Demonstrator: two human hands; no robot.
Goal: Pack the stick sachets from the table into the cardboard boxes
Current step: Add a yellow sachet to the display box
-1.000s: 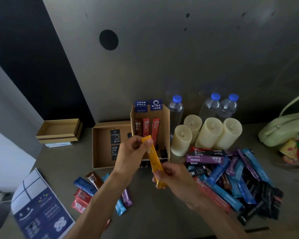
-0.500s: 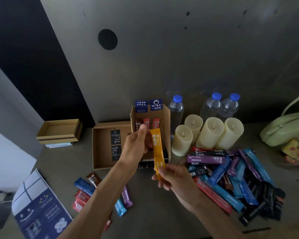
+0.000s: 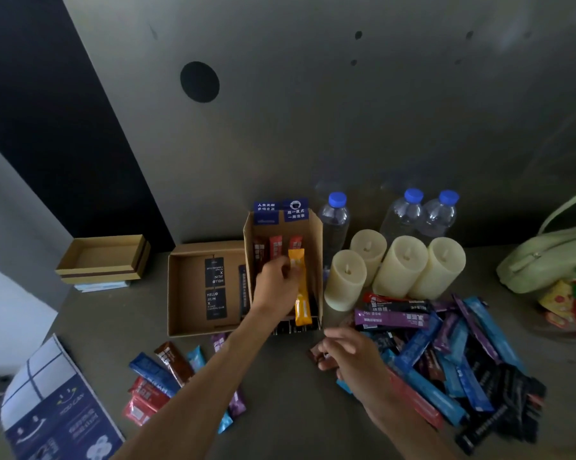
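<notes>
black cards point(image 3: 216, 302), left of left hand point(image 3: 275, 287) fingers point(image 3: 285, 263): "HELLO JILIN X" (upper one upside down) | blue flaps point(image 3: 280, 210), beyond fingers: Chinese print, unreadable

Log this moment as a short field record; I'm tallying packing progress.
left hand: pinches orange stick sachet, placed in tall open cardboard box
right hand: over loose pile of coloured stick sachets; grip unclear
already in box: red and brown sachets, standing at the back
flat cardboard tray: holds black printed cards

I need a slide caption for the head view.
Left hand holds orange sachet in cardboard box; right hand hovers by sachet pile.
</notes>
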